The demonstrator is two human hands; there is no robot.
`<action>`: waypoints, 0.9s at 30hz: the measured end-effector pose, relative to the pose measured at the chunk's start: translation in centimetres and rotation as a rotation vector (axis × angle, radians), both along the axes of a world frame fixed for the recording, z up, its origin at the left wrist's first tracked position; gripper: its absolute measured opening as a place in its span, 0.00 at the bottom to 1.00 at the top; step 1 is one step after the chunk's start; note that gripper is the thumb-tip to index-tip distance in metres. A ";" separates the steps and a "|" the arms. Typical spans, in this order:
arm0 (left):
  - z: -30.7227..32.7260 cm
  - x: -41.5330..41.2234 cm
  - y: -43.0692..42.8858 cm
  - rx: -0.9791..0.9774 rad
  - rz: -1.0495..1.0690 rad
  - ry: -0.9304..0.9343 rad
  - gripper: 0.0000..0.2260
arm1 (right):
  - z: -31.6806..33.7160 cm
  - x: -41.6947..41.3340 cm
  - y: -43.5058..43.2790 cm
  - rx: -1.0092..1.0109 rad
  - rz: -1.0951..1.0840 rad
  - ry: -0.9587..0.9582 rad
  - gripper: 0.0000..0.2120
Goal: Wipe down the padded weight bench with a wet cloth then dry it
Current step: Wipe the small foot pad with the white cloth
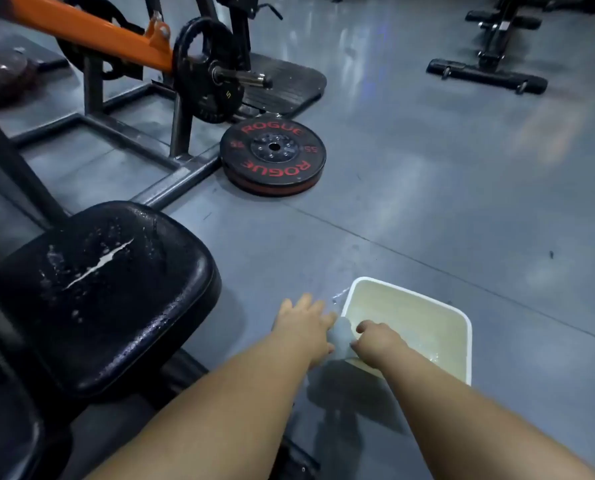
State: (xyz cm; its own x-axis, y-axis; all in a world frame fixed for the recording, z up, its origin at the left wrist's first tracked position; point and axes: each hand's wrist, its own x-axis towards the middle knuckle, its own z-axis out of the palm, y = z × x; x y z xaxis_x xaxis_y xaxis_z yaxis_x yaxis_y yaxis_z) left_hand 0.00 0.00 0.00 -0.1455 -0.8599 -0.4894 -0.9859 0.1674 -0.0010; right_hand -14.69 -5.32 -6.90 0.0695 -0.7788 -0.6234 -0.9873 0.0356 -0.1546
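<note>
**Left grip [304, 322] and right grip [375, 341] on the cloth [341, 336]**

We pinch one end of the pale cloth between left thumb and fingers, and our right grip curls round the other end. We hold it over the near-left corner of the white basin [462, 327], which sits on the floor [427, 202] with cloudy water inside. Left of us, the black bench [116, 289] glistens wet, with a pale tear in its pad.

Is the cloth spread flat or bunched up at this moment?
Bunched up: the cloth is a small wad gripped between the left hand and right hand at the basin rim.
</note>
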 end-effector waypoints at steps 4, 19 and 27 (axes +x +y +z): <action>-2.0 0.3 -0.1 0.043 -0.006 0.014 0.27 | -1.8 0.8 -0.1 0.061 -0.012 0.001 0.23; -5.9 0.7 -2.7 0.187 0.046 0.058 0.27 | -4.9 4.0 -2.5 0.093 0.254 -0.035 0.23; -6.8 1.7 -2.3 0.197 0.137 0.126 0.27 | -5.2 2.7 -1.3 -0.067 -0.162 -0.111 0.23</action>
